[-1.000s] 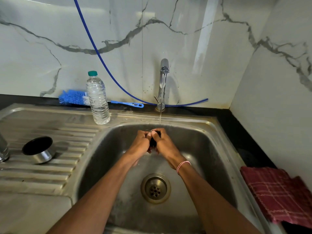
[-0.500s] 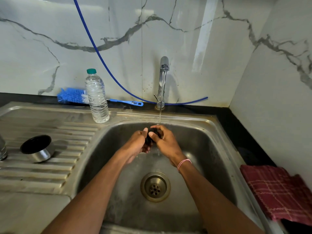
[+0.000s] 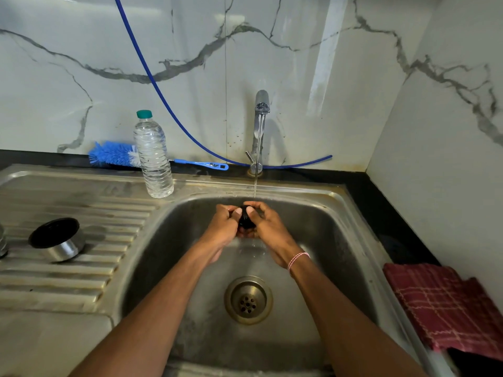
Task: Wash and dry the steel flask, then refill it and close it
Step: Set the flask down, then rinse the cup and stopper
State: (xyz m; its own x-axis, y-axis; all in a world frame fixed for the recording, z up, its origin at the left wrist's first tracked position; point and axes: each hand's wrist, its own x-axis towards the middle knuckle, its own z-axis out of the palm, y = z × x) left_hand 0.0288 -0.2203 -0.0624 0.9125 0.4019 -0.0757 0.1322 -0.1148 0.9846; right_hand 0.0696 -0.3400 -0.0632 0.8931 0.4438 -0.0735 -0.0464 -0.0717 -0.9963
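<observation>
Small black stopper (image 3: 246, 220), judged to be the flask's inner plug, is held over the sink (image 3: 340, 240) basin, right under the thin stream from the tap (image 3: 260, 126). It is gripped by both hands: left hand (image 3: 223, 227) and right hand (image 3: 268, 227) are curled round it, thumbs pressed on its upper face. The lower fingers are hidden beneath.

Handling, as judged: the plug is light, rigid and slick when wet. It is best taken by the rim, not the wet face. A drop would end near the drain (image 3: 248, 300).

A steel cap (image 3: 58, 240) with a dark inside is set on the draining board (image 3: 81, 281), well apart from the hands. A sliver of steel at the far left edge (image 3: 2, 242) is probably the flask body, but too little is shown to confirm. If so, it would be stiff, heavier and smooth, and should be gripped round the middle.

Around:
- A water bottle (image 3: 153, 156) stands on the sink's back rim.
- A blue brush (image 3: 114, 155) lies behind the bottle.
- A blue hose (image 3: 163, 85) is draped behind the tap.
- A red cloth (image 3: 446, 306) lies to the right.

Nothing is seen blocking the way to the brush or the cloth.
</observation>
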